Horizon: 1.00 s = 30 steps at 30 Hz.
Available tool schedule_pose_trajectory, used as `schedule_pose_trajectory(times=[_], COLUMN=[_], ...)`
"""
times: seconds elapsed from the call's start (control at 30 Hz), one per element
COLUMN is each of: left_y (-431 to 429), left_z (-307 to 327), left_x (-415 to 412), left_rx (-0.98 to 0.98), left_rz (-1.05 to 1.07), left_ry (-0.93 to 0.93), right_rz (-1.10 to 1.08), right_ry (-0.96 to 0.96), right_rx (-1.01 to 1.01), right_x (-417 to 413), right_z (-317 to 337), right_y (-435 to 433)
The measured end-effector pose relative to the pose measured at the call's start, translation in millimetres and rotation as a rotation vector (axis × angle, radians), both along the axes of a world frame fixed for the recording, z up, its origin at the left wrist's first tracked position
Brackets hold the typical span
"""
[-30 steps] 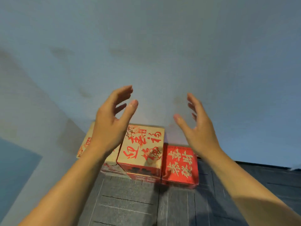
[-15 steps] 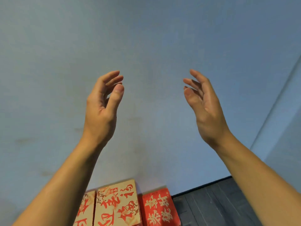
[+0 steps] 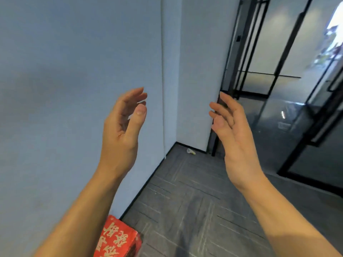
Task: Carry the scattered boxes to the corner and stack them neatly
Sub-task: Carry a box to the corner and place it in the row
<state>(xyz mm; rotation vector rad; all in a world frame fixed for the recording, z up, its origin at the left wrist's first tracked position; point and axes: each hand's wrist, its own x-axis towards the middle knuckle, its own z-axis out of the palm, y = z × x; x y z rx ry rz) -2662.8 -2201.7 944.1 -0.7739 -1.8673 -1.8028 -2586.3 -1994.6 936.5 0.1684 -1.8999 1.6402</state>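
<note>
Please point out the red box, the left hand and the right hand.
red box (image 3: 118, 236): head view, printed top face.
left hand (image 3: 120, 138): head view, middle of hand.
right hand (image 3: 236, 140): head view, middle of hand.

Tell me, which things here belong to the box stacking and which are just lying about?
Job: red box; left hand and right hand, both empty.
Lying about: small white-and-yellow object on the floor; glass doors.

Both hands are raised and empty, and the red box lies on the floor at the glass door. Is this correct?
Not quite. In the head view, left hand and right hand are raised and empty, but the red box lies on the floor against the blue wall, not at the glass door.
</note>
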Motion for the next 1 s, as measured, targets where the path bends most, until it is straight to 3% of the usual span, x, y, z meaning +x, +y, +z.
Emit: schedule_pose_trajectory(times=[0.3,0.7,1.0], left_y=[261,570,736], left_z=[1,5,-18], left_x=[126,391,517], left_rx=[-0.035,0.003,-0.089], left_rz=[-0.476,-1.0,-1.315], left_ry=[0.0,-0.031,-0.028], right_rz=[-0.476,-0.998,-1.306], right_ry=[-0.015,0.027,0.042], right_rx=[-0.05,-0.05,-0.116], right_x=[204,513,645], right_z=[-5,7,-25], right_y=[193,411,520])
